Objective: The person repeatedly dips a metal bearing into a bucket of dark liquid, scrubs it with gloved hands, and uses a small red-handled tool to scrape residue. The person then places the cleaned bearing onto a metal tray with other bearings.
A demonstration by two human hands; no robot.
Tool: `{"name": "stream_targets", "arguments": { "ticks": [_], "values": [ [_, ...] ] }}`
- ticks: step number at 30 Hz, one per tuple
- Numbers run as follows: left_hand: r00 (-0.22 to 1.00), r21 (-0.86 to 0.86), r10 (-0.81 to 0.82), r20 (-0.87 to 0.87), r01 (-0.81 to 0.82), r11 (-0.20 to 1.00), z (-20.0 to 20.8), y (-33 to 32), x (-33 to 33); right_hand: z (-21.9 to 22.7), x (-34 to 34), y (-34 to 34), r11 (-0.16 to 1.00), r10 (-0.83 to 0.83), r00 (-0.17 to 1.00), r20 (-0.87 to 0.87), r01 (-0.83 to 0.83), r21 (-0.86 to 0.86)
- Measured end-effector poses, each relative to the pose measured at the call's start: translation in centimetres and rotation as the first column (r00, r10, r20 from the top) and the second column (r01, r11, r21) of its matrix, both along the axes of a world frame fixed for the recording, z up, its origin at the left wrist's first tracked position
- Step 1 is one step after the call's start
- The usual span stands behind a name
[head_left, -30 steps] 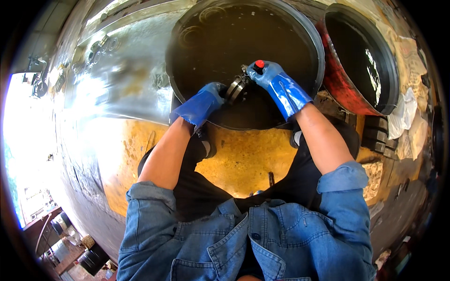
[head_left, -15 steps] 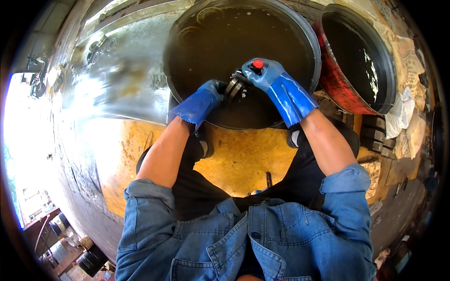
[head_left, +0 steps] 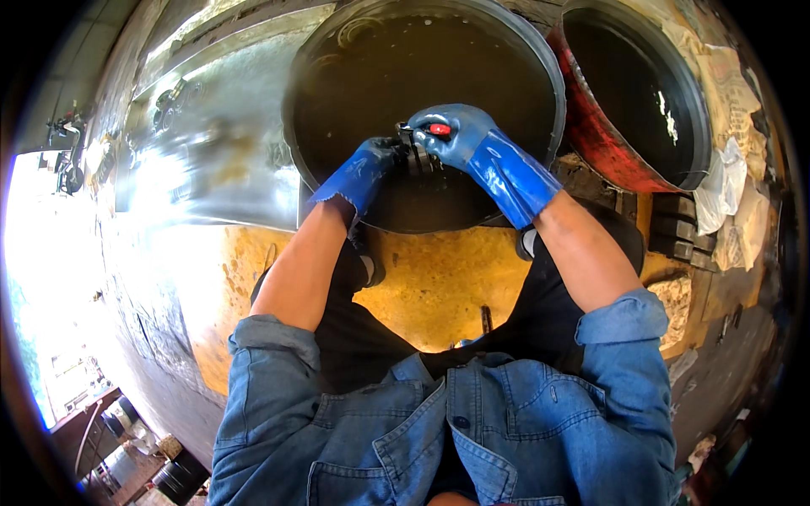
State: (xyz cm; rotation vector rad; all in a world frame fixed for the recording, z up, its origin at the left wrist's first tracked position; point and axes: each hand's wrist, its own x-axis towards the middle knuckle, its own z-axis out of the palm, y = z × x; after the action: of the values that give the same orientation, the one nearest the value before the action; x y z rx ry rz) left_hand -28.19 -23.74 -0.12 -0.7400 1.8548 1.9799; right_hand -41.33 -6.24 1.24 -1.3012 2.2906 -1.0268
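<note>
Right fingers (head_left: 440, 149) around red-ended tool (head_left: 440, 130) near metal ring (head_left: 418, 160)

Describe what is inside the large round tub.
Dark, murky liquid, with faint ring shapes at the far left of the tub. The left hand, holding a metal part, and right hand, gripping a red-ended tool, cover some surface; the bottom cannot be seen.

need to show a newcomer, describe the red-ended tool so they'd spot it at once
Start at the large, round, dark tub at top centre. Over it, the blue-gloved right hand grips the red-ended tool. Its small, bright red end sets it apart from the dark metal part beside it.
</note>
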Motion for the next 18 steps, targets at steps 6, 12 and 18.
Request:
{"name": "stream_targets", "arguments": {
  "ticks": [6,12,18],
  "values": [
    [0.995,-0.3,-0.04,0.087,0.065,0.952,2.6,0.1,0.4,1.6,1.1,1.2,0.984,0.163,0.98,-0.117,-0.171,-0.059],
    [0.997,-0.563,0.004,-0.079,-0.048,0.825,5.1,0.8,1.0,0.9,1.3,2.6,0.974,0.213,0.945,-0.248,-0.224,-0.018],
    [0.984,-0.681,-0.151,-0.094,0.047,0.731,3.5,-0.1,0.3,-0.3,1.7,4.6,0.955,0.212,0.932,-0.294,-0.261,-0.138]
  ]
}}
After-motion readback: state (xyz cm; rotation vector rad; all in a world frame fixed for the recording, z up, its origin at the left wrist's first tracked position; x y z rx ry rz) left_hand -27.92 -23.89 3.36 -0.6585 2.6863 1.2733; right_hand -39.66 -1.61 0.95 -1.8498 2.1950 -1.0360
